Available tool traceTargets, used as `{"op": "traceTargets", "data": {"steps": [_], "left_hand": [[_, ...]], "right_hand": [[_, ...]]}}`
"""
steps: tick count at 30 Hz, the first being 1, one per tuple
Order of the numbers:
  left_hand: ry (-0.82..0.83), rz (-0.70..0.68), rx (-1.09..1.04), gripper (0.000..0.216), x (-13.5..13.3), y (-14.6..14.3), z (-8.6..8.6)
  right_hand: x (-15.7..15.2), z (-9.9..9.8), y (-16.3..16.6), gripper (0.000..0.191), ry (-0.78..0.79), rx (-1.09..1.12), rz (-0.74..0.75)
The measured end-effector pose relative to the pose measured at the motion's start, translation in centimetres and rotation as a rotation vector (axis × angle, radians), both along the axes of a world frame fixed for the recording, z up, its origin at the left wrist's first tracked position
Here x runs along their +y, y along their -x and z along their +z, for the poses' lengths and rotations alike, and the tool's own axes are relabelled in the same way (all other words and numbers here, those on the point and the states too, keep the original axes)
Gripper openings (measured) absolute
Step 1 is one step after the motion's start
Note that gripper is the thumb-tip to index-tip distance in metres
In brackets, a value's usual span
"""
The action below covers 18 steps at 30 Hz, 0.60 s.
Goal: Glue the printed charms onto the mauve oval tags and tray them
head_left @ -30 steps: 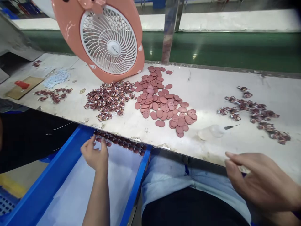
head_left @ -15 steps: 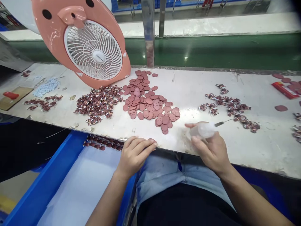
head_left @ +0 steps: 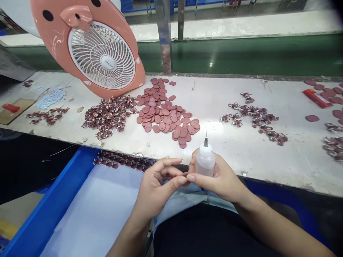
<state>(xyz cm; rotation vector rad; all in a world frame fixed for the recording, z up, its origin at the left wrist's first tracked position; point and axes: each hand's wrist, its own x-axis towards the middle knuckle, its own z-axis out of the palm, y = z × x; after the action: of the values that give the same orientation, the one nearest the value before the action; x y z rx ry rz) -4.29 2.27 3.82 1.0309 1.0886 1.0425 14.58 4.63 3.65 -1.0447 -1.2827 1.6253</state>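
Note:
My right hand grips a small clear squeeze bottle with a metal needle tip, held upright just in front of the table's near edge. My left hand is beside it, fingertips pinched together and touching the right thumb; whether a small piece sits between them I cannot tell. On the white table lies a heap of flat reddish oval discs, with a pile of small dark red-and-white pieces to its left.
A pink table fan stands at the back left. More small dark pieces lie to the right, further discs and a red tool at far right. A blue tray with a white liner and a row of dark pieces sits below left.
My right hand lifted the bottle off the table and brought it upright toward me. My left hand left the table edge and came up to meet the right hand.

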Motion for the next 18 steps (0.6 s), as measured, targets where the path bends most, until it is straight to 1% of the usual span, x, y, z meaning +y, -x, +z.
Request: {"op": "traceTargets", "data": {"steps": [2,4,6,8,10,11,12,14,15,16,18], "left_hand": [[0.005,0.04,-0.131,0.033,-0.3,-0.8,-0.8],[-0.117,0.138,-0.189,0.043,-0.7,-1.8,-2.1],[-0.31,0.244,-0.136,0.046,-1.1,-2.7,-3.4],[-0.487,0.321,-0.04,0.04,-1.5,-3.4,-4.4],[-0.576,0.356,-0.007,0.035,-1.7,-3.7,-4.8],[-0.561,0.36,-0.032,0.033,-1.8,-3.8,-4.8],[-0.503,0.357,-0.082,0.031,-1.8,-3.7,-4.8],[-0.318,0.343,-0.231,0.026,-1.8,-3.6,-4.4],[-0.224,0.335,-0.31,0.023,-1.8,-3.6,-4.1],[-0.143,0.324,-0.379,0.022,-1.8,-3.6,-3.8],[-0.029,0.303,-0.494,0.025,-1.9,-3.7,-3.3]], "right_hand": [[-0.2,-0.1,0.1,0.037,0.098,0.085,-0.061],[-0.6,-0.4,0.6,0.04,0.149,0.148,-0.151],[-1.1,-0.7,1.2,0.04,0.175,0.188,-0.174],[-1.7,-1.1,1.7,0.042,0.202,0.208,-0.16],[-2.1,-1.4,1.7,0.044,0.216,0.2,-0.136],[-2.3,-1.6,1.3,0.045,0.218,0.191,-0.121],[-2.6,-1.7,0.8,0.047,0.222,0.184,-0.106],[-3.2,-1.9,-0.9,0.051,0.197,0.113,-0.078],[-3.5,-1.8,-2.0,0.05,0.162,0.035,-0.073],[-4.0,-1.7,-3.1,0.048,0.101,-0.074,-0.08],[-4.9,-1.3,-5.1,0.043,-0.076,-0.297,-0.158]]}}
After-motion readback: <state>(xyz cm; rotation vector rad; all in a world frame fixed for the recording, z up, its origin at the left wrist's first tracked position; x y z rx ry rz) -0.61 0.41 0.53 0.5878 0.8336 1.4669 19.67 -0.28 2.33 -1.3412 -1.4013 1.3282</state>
